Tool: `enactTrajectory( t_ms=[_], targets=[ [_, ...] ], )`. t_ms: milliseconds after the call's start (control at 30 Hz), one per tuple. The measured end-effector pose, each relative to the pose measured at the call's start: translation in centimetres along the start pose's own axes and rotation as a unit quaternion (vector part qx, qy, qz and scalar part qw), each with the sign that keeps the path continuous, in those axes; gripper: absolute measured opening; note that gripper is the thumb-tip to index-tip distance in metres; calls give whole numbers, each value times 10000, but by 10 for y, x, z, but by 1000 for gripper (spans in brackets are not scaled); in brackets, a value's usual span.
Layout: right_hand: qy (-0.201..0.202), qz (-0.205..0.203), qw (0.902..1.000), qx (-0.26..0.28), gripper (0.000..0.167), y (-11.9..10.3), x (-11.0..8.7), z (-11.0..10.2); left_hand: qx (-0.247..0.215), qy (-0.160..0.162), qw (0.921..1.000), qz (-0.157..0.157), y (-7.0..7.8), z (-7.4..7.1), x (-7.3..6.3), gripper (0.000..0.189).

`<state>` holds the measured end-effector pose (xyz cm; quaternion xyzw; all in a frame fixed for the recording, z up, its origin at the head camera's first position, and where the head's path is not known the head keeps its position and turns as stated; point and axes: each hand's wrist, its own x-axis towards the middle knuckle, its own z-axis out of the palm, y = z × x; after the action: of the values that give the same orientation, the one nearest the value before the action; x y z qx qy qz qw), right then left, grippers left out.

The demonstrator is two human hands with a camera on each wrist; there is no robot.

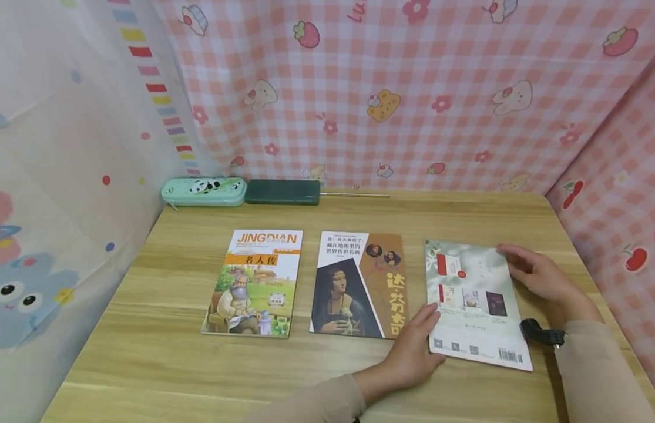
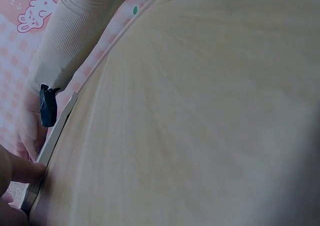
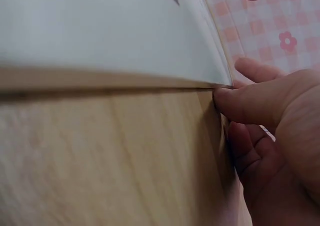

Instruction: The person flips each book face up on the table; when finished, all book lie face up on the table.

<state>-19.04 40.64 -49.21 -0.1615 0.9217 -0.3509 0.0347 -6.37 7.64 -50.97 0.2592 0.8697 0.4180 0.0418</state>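
A pale green book [image 1: 472,320] with small product pictures, QR codes and a barcode lies back cover up at the right of the table. My left hand [image 1: 414,355] touches its left edge, fingers at the side and thumb near the lower corner. In the left wrist view a fairly straight finger [image 2: 27,171] meets the book's edge [image 2: 50,146]. At the upper right corner is my right hand [image 1: 544,282], its fingers extended along the edge. The right wrist view has the thumb [image 3: 250,103] against the corner of the book [image 3: 125,40].
Left of it lie a Leonardo painting book [image 1: 359,288] and a JINGDIAN book [image 1: 253,288], both face up. Along the back stand a mint pencil case [image 1: 202,192], a dark green case [image 1: 282,192] and a thin metal rod [image 1: 355,195]. Patterned curtains [image 1: 348,94] enclose the wooden table [image 1: 147,352].
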Motion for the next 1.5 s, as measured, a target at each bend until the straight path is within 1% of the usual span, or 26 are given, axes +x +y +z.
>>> enactTrajectory(
  t_ms=[133, 233, 300, 400, 533, 667, 800, 967, 1067, 1167, 1233, 1300, 1333, 1400, 1433, 1500],
  targets=[
    [58, -97, 9999, -87, 41, 1, 0, 0, -17, 0, 10000, 22, 0, 0, 0, 79],
    [154, -228, 9996, -53, 39, 6, -1, 0, -89, -25, 10000, 2, 0, 0, 0, 79],
    [253, -325, 9991, 80, 38, 11, -3, -1, -133, -48, 9999, -15, -1, 0, -1, 79],
    [304, -402, 9975, 498, 39, 17, -5, -2, -185, -77, 9998, -36, -1, 0, -1, 78],
    [250, -293, 9946, 963, 44, 20, -6, -5, -201, -120, 9997, -70, 0, -1, -1, 79],
    [304, -39, 9944, 1015, 45, 19, -7, -8, -137, -229, 9996, -76, 1, -2, -1, 83],
    [455, 5, 9911, 1252, 45, 18, -8, -8, 8, -310, 9995, -23, 2, -4, -2, 85],
    [661, -22, 9836, 1678, 45, 16, -11, -8, 37, -168, 9999, -7, 2, -1, -3, 83],
    [743, -69, 9841, 1612, 45, 14, -12, -9, 120, -47, 9999, 38, 2, 2, -4, 78],
    [746, -105, 9855, 1517, 45, 11, -13, -11, 239, -1, 9997, 100, 3, 4, -5, 72],
    [734, -137, 9857, 1512, 45, 8, -13, -13, 240, -11, 9996, 141, 5, 4, -7, 68],
    [722, -223, 9848, 1565, 46, 5, -13, -14, 130, -33, 9998, 163, 7, 2, -8, 65],
    [696, -308, 9834, 1649, 45, 3, -12, -15, 71, -47, 9998, 173, 8, 1, -8, 64],
    [625, -610, 9781, 1891, 45, -1, -11, -16, -13, -82, 9997, 225, 10, -3, -9, 61],
    [577, -785, 9738, 2056, 45, -3, -9, -17, -46, -104, 9996, 273, 11, -6, -9, 59],
    [455, -1109, 9608, 2498, 46, -6, -7, -18, -22, -161, 9990, 420, 12, -11, -9, 56]
  ],
)
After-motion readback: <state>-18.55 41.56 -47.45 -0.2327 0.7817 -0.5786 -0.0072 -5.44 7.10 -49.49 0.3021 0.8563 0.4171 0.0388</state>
